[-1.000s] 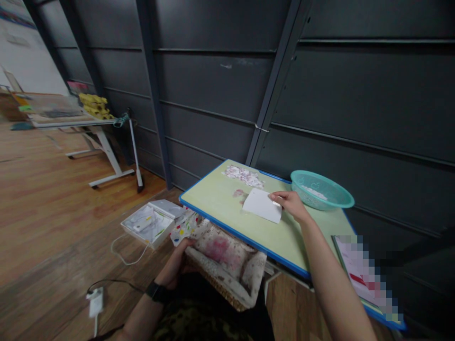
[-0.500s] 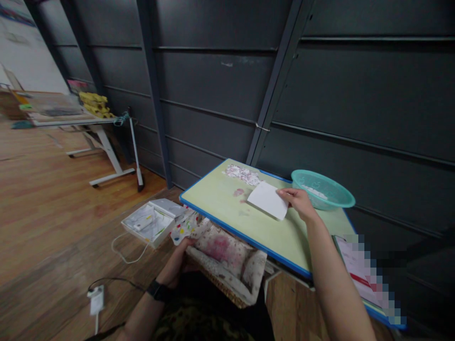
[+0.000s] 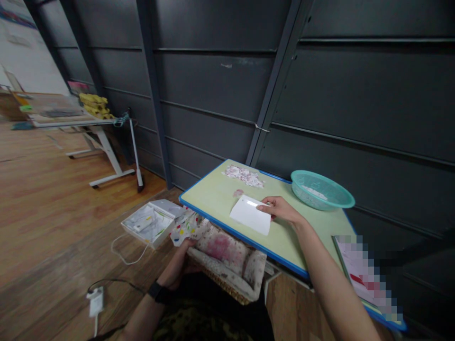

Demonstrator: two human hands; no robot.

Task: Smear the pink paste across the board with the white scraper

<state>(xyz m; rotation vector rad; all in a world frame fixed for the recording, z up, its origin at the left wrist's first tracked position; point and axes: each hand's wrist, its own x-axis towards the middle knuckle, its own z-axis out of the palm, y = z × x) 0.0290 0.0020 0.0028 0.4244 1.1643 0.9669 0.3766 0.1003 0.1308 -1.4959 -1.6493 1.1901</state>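
Observation:
My right hand (image 3: 282,210) pinches the right edge of a white rectangular card (image 3: 251,217), held low over the pale yellow tabletop (image 3: 284,246) near its front edge. Below that edge, a lined wicker basket (image 3: 227,258) with a pink-stained, speckled lining rests at my lap. My left hand (image 3: 183,258) grips its left end, the fingers partly hidden underneath. A pile of small white and pinkish paper scraps (image 3: 243,175) lies at the table's back left, with a faint pink smudge (image 3: 238,192) in front of it.
A teal plastic basin (image 3: 322,192) with white bits inside stands at the back right. On the table's right end lies a partly blurred clipboard-like item (image 3: 362,274). An open white box (image 3: 147,222) and a power strip (image 3: 95,300) are on the floor at left. Dark panels (image 3: 213,80) rise behind.
My right hand has drawn the white card left and toward the table's front edge, away from the scrap pile. My left hand and the basket stay nearly still.

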